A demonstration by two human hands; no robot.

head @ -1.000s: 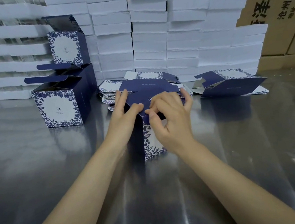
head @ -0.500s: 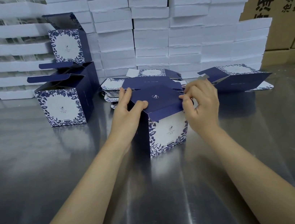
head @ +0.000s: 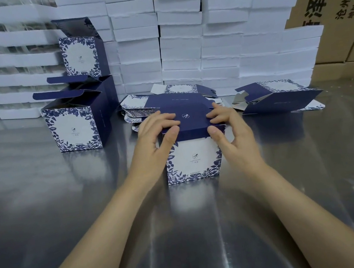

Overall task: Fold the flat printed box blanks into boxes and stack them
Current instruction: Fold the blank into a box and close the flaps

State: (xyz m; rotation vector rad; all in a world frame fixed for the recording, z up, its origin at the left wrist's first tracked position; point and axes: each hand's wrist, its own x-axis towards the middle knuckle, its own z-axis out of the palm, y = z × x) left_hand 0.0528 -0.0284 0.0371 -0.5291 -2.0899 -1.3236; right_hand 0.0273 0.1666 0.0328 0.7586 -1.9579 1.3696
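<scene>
Hands work a printed box (head: 193, 154) standing upright on a steel table (head: 45, 209): left hand (head: 156, 136) and right hand (head: 231, 130) each pinch an edge of its navy lid (head: 189, 118). Flat blanks (head: 142, 106) lie just behind; folded boxes (head: 78, 118) stand stacked at left.

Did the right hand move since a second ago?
Yes. The right hand slid rightward, from the middle of the box front to its top right corner, nearer the half-folded blank lying off to that side.
</scene>
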